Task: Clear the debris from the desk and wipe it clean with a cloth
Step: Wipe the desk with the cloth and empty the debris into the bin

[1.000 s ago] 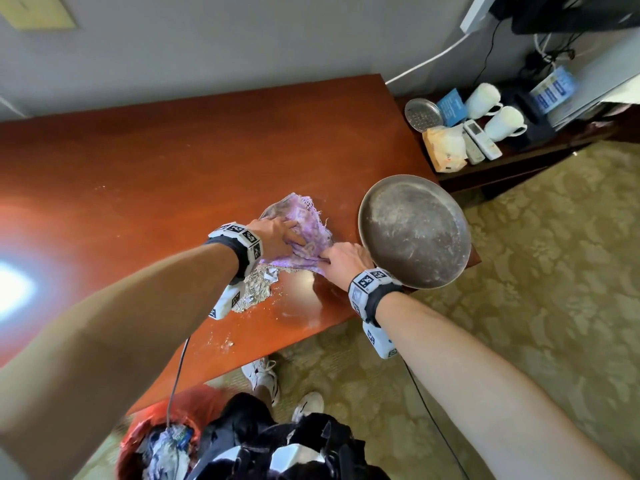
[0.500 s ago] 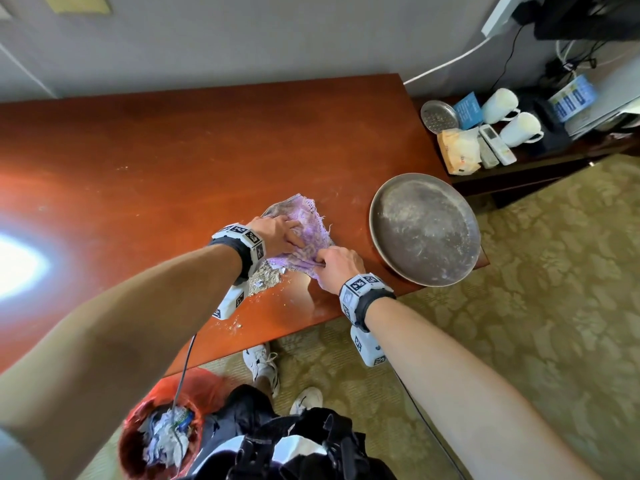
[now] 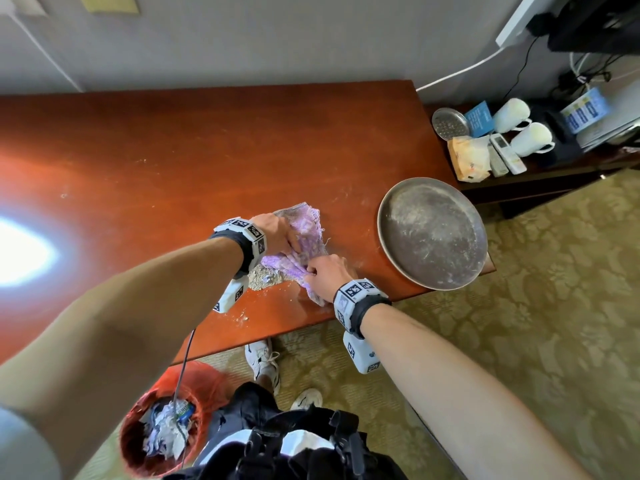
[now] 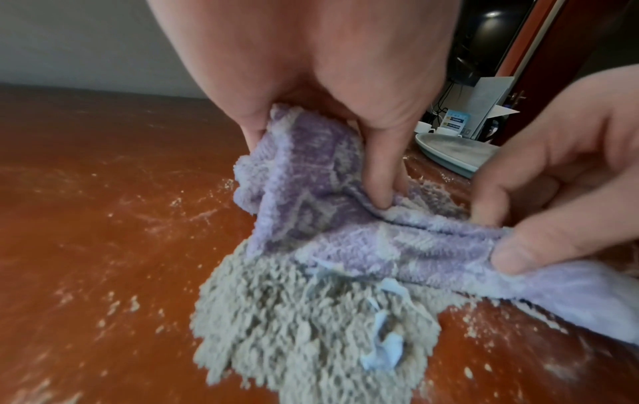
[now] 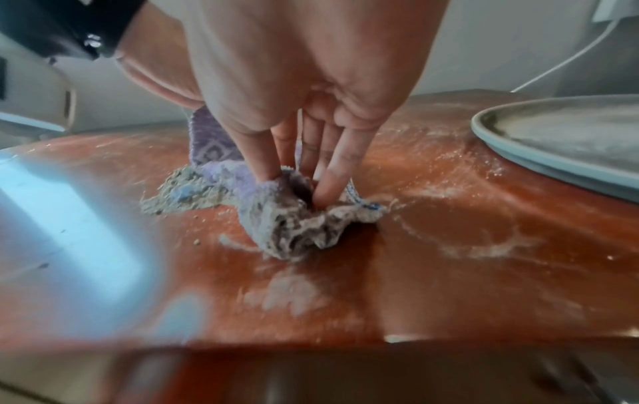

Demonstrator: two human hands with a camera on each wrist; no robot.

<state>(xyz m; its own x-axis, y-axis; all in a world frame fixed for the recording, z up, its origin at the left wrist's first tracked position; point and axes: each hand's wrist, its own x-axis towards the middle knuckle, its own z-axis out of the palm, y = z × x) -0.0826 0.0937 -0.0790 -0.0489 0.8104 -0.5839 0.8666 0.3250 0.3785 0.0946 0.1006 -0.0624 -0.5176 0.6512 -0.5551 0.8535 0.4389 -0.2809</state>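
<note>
So the purple cloth (image 3: 306,242) is bunched up on the desk (image 3: 173,150), a bit left of centre in the head view, right up against a grey crumbly debris pile (image 3: 265,280) sitting at its lower left edge. In the left wrist view that pile (image 4: 311,322) has a few pale blue scraps mixed in. Left hand (image 3: 277,233) has its fingers curled down into the upper part of the cloth, gripping a fold. Right hand (image 3: 329,277) pinches the lower end, thumb and fingertips narrow around a crumpled, dusty bit of it (image 5: 297,218). Dusty white smears are all over the wood around there. A round metal tray (image 3: 431,233), also dusty, sits right of the hands at the desk's right end, hanging over the corner. Lower left of the frame there's a red bin (image 3: 162,434) on the floor with crumpled paper in it.
</note>
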